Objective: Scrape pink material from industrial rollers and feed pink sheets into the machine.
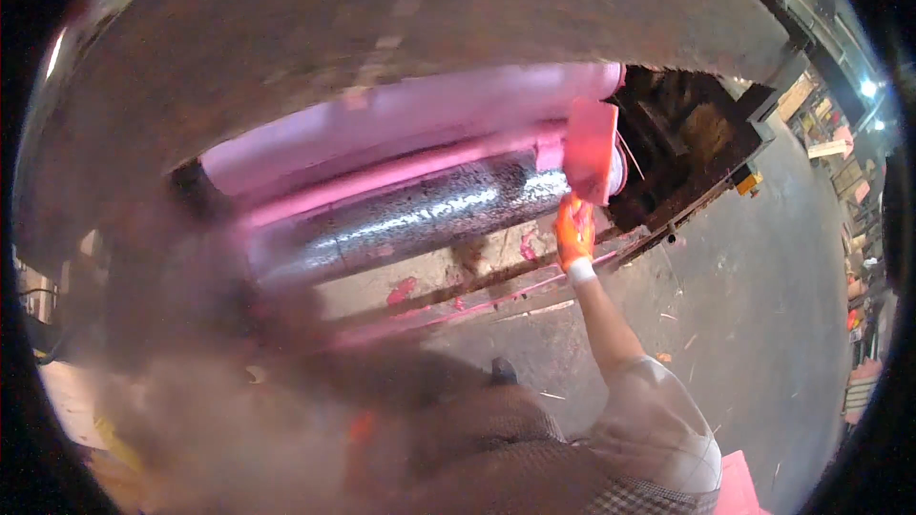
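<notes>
My right hand, in an orange glove, reaches forward to the right end of a roller machine. Its fingers are closed at the lower edge of a flat pink slab, which stands upright in front of the roller ends. Behind it lies a roller coated in smooth pink material. Nearer to me is a shiny dark metal roller, with a pink band along the gap between the two. Low in the view, a blurred orange patch looks like my gloved left hand; haze hides its fingers.
A large dark machine cover arches over the rollers. Pink scraps lie on the ledge below them. The dark machine frame ends at the right, beside grey floor. Stacked goods line the far right. Haze blurs the lower left.
</notes>
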Demonstrator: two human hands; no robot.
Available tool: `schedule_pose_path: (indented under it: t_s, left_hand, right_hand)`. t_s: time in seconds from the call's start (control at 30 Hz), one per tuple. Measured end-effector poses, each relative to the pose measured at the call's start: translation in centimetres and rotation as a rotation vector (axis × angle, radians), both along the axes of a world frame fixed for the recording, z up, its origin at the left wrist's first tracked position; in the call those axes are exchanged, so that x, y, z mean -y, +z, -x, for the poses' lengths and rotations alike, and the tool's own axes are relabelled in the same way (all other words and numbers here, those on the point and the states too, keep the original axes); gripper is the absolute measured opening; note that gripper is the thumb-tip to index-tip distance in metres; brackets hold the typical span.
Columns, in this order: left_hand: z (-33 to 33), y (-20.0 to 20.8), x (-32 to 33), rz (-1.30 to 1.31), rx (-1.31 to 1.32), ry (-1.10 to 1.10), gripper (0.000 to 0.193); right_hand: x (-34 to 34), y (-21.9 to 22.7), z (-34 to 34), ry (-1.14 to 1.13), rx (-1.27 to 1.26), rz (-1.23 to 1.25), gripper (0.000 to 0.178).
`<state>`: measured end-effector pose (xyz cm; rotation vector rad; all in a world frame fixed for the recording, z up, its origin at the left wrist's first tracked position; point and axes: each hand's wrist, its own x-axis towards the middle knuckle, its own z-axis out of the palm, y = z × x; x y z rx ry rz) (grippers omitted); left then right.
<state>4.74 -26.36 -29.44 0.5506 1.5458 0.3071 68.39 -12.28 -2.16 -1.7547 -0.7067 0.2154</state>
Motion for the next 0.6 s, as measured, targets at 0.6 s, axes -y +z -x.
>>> schedule_pose_path:
  t_s: [0.6]
  left_hand:
    - [6.0, -1.3, -12.3, 0.007, 0.238, 0.121, 0.028]
  right_hand:
    - [-3.7, -10.8, 18.3, 0.038, 0.774, 1.066, 0.04]
